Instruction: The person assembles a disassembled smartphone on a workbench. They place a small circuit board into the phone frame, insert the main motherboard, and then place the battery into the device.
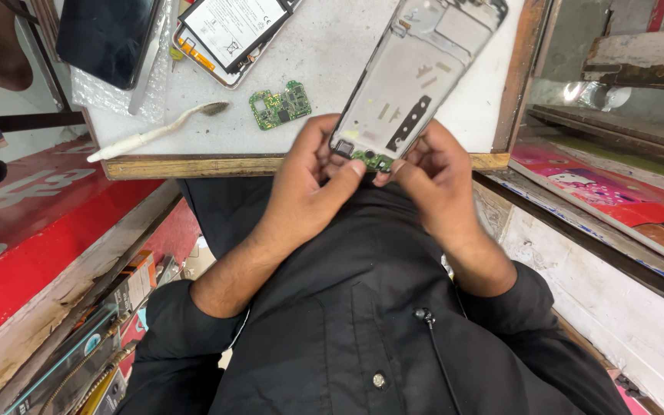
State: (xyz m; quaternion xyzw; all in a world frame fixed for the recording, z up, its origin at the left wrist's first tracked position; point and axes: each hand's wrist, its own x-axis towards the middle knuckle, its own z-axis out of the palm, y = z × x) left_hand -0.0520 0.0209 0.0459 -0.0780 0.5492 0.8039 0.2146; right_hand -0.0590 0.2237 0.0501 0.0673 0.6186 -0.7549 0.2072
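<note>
Both hands are gripping a stripped phone frame [416, 73] at the table [324, 61] edge, left hand [309, 180] and right hand [432, 173] fingers pinching a small green board [374, 160] at its lower end. A larger circuit board [280, 105], battery [232, 29] and brush [155, 132] are lying nearby, unfitted.

Phone frame [416, 73] at table [324, 58] edge, circuit board [280, 105] left of it — spoon tool [155, 132] farther left, battery [232, 31] behind.
</note>
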